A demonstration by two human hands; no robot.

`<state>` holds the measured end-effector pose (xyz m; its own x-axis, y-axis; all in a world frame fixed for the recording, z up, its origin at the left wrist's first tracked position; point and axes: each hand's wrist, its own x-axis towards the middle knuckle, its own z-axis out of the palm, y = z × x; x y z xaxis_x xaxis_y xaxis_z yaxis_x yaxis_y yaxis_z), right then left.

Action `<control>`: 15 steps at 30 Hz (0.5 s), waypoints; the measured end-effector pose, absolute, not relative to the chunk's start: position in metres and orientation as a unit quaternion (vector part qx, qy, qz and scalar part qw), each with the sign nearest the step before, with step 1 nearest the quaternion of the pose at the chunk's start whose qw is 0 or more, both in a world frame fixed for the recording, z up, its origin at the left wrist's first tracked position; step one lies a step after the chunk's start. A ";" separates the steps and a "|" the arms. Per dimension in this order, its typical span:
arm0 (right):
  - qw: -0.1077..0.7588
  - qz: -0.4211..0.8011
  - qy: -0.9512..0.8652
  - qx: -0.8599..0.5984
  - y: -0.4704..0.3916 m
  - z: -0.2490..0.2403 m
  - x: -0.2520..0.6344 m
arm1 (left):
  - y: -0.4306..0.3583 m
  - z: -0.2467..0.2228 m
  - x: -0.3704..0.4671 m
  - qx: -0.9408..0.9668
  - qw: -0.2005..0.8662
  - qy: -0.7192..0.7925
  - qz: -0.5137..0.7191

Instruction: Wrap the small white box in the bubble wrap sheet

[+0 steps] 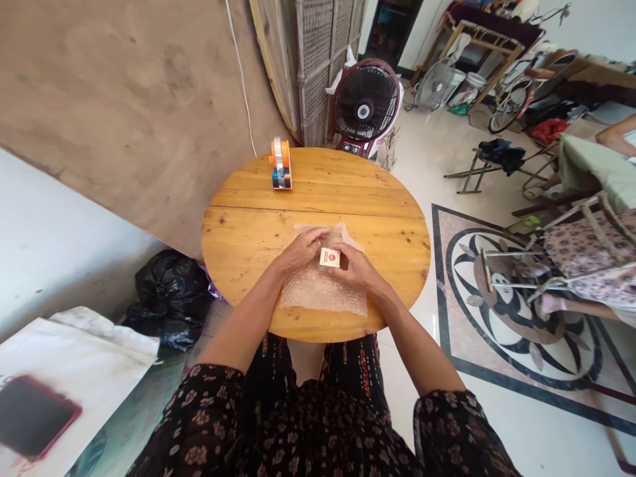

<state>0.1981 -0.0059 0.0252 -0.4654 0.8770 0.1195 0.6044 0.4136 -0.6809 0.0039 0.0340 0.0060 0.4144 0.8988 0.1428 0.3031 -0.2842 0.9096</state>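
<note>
A small cream-coloured box [330, 258] with a red print on top is above the middle of a sheet of bubble wrap [322, 295]. My right hand [356, 266] grips the box from its right side, thumb at the near edge and fingers at the far edge. To the left of the box, my left hand [302, 250] rests over the bubble wrap with its fingers stretched toward the box. Whether those fingertips touch the box or the wrap is hard to make out. The sheet lies on an oval wooden table [238, 248].
A tape dispenser [281, 165] in orange and blue stands at the table's far left. Behind the table is a dark red fan [365, 106]. Black plastic bags [171, 295] and a phone [37, 416] on a white sack are at left. Another person sits at right.
</note>
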 end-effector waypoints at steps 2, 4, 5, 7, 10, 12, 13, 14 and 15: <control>0.240 0.285 -0.806 -0.459 -0.007 0.025 0.198 | 0.034 0.006 0.004 0.721 0.433 0.418 0.344; 0.240 0.283 -0.807 -0.458 -0.007 0.025 0.198 | 0.033 0.006 0.005 0.716 0.437 0.424 0.342; 0.240 0.282 -0.808 -0.458 -0.007 0.025 0.198 | 0.033 0.006 0.005 0.714 0.439 0.425 0.341; 0.239 0.280 -0.810 -0.456 -0.007 0.024 0.198 | 0.033 0.005 0.004 0.713 0.442 0.421 0.345; 0.243 0.282 -0.809 -0.455 -0.007 0.021 0.199 | 0.033 0.006 0.003 0.717 0.443 0.404 0.356; 0.246 0.289 -0.808 -0.451 -0.007 0.020 0.200 | 0.033 0.006 0.002 0.719 0.440 0.399 0.362; 0.246 0.292 -0.808 -0.449 -0.007 0.019 0.200 | 0.034 0.006 0.002 0.719 0.441 0.396 0.363; 0.245 0.295 -0.808 -0.446 -0.007 0.019 0.201 | 0.034 0.006 0.001 0.718 0.444 0.393 0.365; 0.243 0.297 -0.809 -0.445 -0.007 0.020 0.201 | 0.034 0.006 0.001 0.716 0.448 0.389 0.367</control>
